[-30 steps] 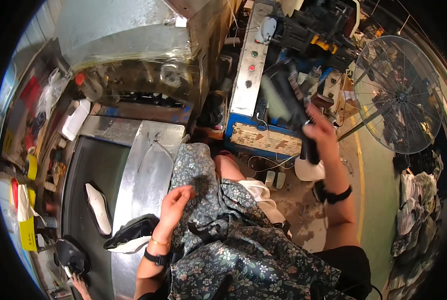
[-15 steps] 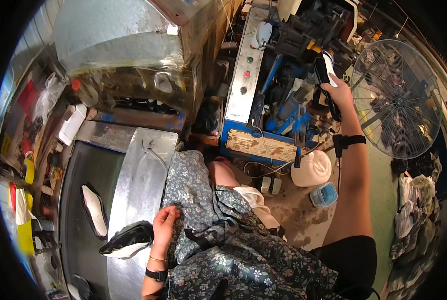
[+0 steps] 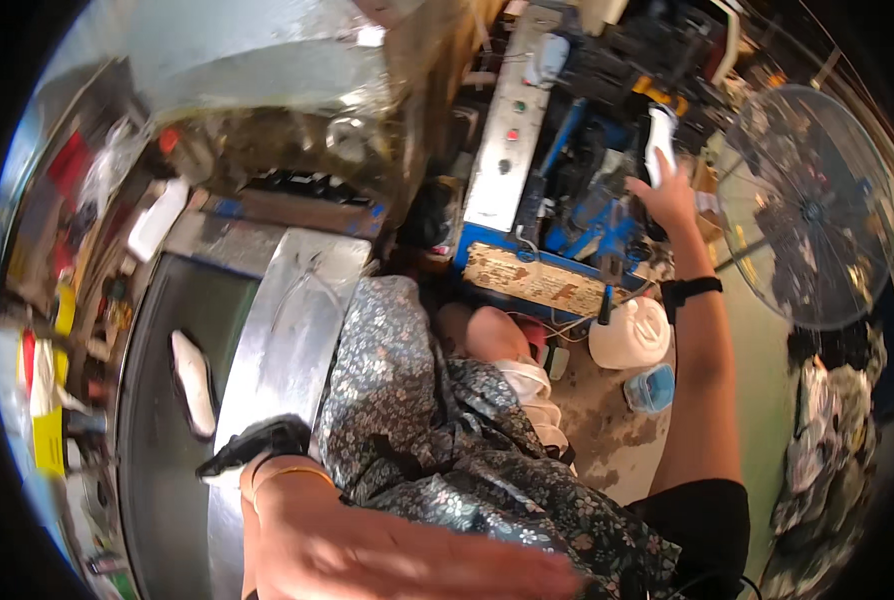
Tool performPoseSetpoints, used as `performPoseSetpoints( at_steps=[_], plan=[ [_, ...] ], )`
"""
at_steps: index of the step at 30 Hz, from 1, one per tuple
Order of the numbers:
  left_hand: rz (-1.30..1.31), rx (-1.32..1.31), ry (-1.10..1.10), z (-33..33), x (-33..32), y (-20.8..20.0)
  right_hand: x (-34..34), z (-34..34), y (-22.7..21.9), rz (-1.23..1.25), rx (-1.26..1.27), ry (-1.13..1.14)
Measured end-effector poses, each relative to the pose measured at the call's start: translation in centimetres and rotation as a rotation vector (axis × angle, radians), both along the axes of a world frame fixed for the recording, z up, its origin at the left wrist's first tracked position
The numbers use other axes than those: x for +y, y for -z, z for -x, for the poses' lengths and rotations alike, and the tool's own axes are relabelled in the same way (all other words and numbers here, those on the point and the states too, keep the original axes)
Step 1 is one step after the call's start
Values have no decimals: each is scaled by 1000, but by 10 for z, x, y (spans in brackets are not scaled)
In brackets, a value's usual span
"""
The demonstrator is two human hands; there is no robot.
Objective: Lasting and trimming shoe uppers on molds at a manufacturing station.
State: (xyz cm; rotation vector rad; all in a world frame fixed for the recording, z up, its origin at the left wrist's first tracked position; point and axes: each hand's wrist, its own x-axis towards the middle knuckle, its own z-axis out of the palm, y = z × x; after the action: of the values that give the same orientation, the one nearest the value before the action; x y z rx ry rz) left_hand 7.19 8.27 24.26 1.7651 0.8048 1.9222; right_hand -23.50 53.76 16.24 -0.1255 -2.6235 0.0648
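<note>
Fingers (image 3: 657, 165) of the right hand (image 3: 667, 195) wrap a white shoe sole (image 3: 659, 140) at the blue machine (image 3: 587, 200), seemingly mid-placement, calling for careful seating next.

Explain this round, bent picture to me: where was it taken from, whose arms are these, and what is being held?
The picture comes from a wide camera worn on a person's head, looking down; that lens bends straight edges. There is no robot here, only two bare hands. The right hand, with a black band at its wrist, reaches out and up, holding a white object near a blue machine. The left arm, blurred and close to the lens, wears a thin bangle; its hand is at a black shoe on a metal table, though I cannot tell whether it grips it. A white insole lies on a dark belt. A fan stands at right.
</note>
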Motion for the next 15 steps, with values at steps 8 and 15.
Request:
performPoseSetpoints(
  at_steps=[8,15],
  plan=[
    [-342,140,-443,-35,2,11,20,26,1,7,30,-30],
    [364,37,-712,-6,-98,90,84,121,-3,94,-118,-110]
  ],
)
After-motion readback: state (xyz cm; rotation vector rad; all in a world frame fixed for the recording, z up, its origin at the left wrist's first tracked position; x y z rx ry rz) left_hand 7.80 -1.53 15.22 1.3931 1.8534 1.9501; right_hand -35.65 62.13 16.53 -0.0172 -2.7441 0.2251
